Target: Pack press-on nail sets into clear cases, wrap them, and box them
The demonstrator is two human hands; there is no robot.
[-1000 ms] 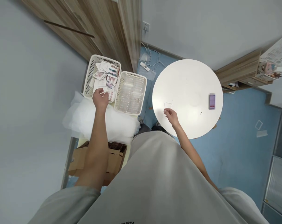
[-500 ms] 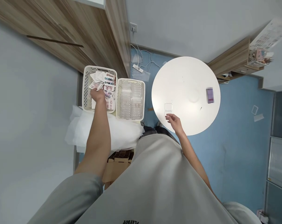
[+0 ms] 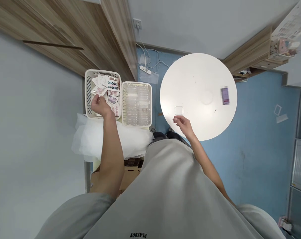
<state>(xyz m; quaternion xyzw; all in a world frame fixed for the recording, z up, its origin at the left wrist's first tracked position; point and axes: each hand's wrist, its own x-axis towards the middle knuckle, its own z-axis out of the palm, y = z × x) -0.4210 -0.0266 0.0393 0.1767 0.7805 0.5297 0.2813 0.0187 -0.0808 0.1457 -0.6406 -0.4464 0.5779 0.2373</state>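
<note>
My left hand (image 3: 98,104) reaches into the left white basket (image 3: 89,94), its fingers curled round one of the small printed packets (image 3: 100,90) piled there. My right hand (image 3: 182,123) rests at the near edge of the round white table (image 3: 202,79), fingers loosely apart and holding nothing. A small clear plastic case (image 3: 178,110) lies on the table just beyond its fingertips. A second white basket (image 3: 137,103), to the right of the first, holds clear plastic cases.
Both baskets sit on a surface covered with white foam sheet (image 3: 110,141), cardboard boxes (image 3: 127,176) below. A purple phone (image 3: 225,95) lies on the table's right side. A wooden cabinet (image 3: 90,36) stands behind; a power strip and cables (image 3: 147,68) lie on the blue floor.
My left hand moved deeper into the left basket, then drew back slightly, closing on a packet. My right hand let go of the clear case, which now lies on the table.
</note>
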